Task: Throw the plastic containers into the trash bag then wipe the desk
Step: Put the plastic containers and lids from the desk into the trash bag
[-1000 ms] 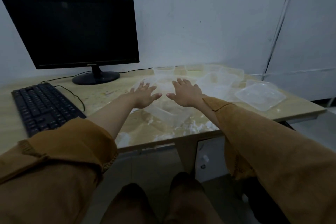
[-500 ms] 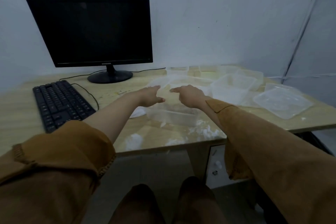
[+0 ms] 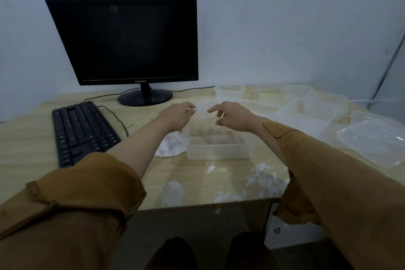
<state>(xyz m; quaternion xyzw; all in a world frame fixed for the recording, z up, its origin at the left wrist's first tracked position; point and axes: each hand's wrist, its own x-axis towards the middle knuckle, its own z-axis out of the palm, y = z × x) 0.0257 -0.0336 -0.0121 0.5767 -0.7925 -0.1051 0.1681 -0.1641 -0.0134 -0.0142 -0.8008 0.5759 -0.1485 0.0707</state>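
Several clear plastic containers lie on the wooden desk [image 3: 32, 142]. One rectangular tub [image 3: 217, 147] stands just in front of my hands. A larger tub [image 3: 306, 114] and a flat lid [image 3: 372, 140] sit to the right, and small tubs [image 3: 230, 91] stand at the back. My left hand [image 3: 177, 116] and right hand [image 3: 235, 118] hover above the near tub. Both pinch the edge of a thin clear plastic piece [image 3: 202, 108]; I cannot tell whether it is a bag or a lid. White smears and crumbs [image 3: 263, 176] cover the desk's front.
A black monitor [image 3: 129, 39] stands at the back left, and a black keyboard [image 3: 81, 131] lies in front of it with its cable. A crumpled white tissue [image 3: 171, 146] lies left of the near tub. The desk's front edge [image 3: 208, 203] is close to my knees.
My hands went from flat with spread fingers to curled and pinching the thin plastic, lifted slightly above the near tub. The view has shifted to the left.
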